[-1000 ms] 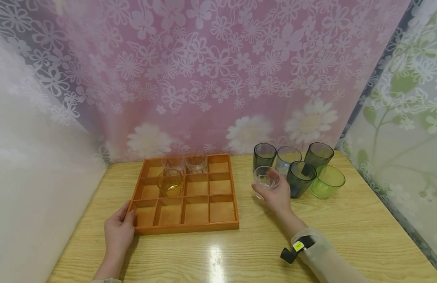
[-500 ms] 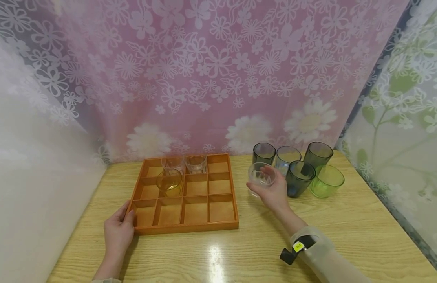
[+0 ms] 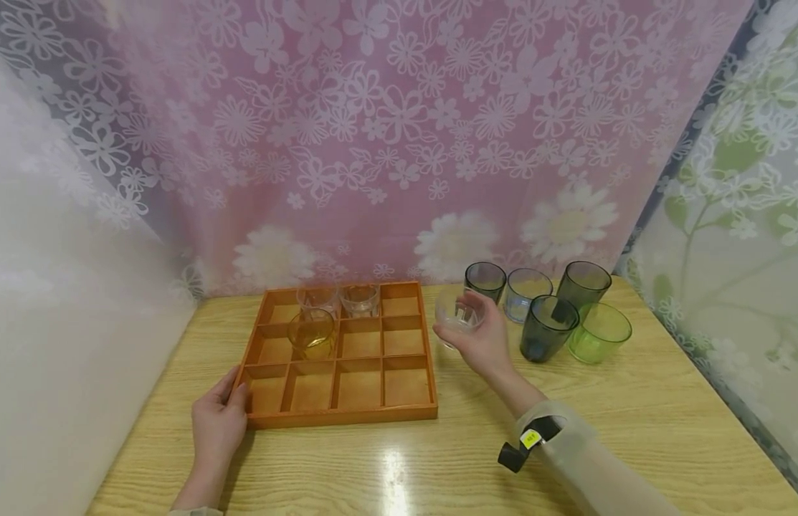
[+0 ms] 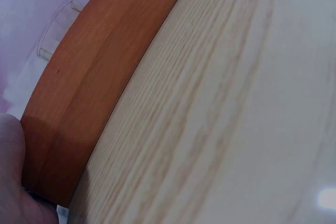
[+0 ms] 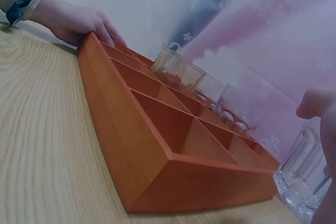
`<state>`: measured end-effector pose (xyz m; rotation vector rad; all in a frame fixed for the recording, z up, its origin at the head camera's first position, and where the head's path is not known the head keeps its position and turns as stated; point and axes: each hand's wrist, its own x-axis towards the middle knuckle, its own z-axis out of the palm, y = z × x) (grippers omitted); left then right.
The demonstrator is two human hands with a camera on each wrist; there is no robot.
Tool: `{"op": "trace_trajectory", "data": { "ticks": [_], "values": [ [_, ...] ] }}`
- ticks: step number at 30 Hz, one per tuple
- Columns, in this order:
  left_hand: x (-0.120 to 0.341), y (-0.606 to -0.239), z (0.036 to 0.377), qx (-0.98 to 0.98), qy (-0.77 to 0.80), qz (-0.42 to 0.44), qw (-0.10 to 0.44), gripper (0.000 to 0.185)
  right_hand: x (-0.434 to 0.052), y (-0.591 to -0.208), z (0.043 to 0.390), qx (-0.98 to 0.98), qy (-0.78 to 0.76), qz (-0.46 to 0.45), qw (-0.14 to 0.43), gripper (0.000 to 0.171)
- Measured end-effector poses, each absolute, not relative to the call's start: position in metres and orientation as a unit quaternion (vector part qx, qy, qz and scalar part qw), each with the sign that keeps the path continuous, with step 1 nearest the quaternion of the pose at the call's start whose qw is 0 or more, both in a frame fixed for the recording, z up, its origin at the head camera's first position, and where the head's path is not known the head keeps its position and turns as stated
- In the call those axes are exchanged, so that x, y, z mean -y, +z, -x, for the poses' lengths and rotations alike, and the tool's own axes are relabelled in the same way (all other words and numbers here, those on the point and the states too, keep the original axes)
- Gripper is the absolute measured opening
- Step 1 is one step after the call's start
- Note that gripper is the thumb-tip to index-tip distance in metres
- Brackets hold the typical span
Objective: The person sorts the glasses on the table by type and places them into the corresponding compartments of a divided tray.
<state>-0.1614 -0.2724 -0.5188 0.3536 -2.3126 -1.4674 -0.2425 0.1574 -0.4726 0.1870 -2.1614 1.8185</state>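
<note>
My right hand (image 3: 485, 344) holds a clear glass (image 3: 457, 320) by its sides, upright, just right of the wooden compartment tray (image 3: 347, 415). In the right wrist view that clear glass (image 5: 302, 169) appears beside the tray's corner. My left hand (image 3: 219, 416) grips the tray at its front left corner, the thumb lying over the rim; its other fingers are mostly hidden. An amber glass (image 3: 312, 344) stands in the middle row, second compartment from the left. Behind it, two clear glasses, one left (image 3: 317, 299) and one right (image 3: 360, 301), occupy the back row's middle compartments.
Right of my right hand stand a dark glass (image 3: 545, 337), a green glass (image 3: 599, 337), a bluish glass (image 3: 526, 304) and two taller grey glasses, left (image 3: 485, 281) and right (image 3: 582, 287). Floral curtains (image 3: 399, 143) enclose the wood-grain table (image 3: 347, 473) behind and at both sides.
My right hand has carried the clear glass leftward and slightly back, away from the other glasses and closer to the tray. My left hand and the tray have stayed put.
</note>
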Motion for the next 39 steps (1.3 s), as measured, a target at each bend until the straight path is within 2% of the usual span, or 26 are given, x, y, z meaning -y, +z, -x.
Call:
{"op": "trace_trajectory", "data": {
  "ticks": [23, 39],
  "values": [
    [0.274, -0.519, 0.161, 0.821, -0.527, -0.128, 0.178, 0.042, -0.105, -0.458, 0.280, 0.755, 0.636, -0.087, 0.133, 0.083],
    [0.275, -0.519, 0.161, 0.818, -0.531, -0.132, 0.175, 0.042, -0.087, -0.465, 0.314, 0.721, 0.678, -0.088, 0.114, 0.087]
  ]
}}
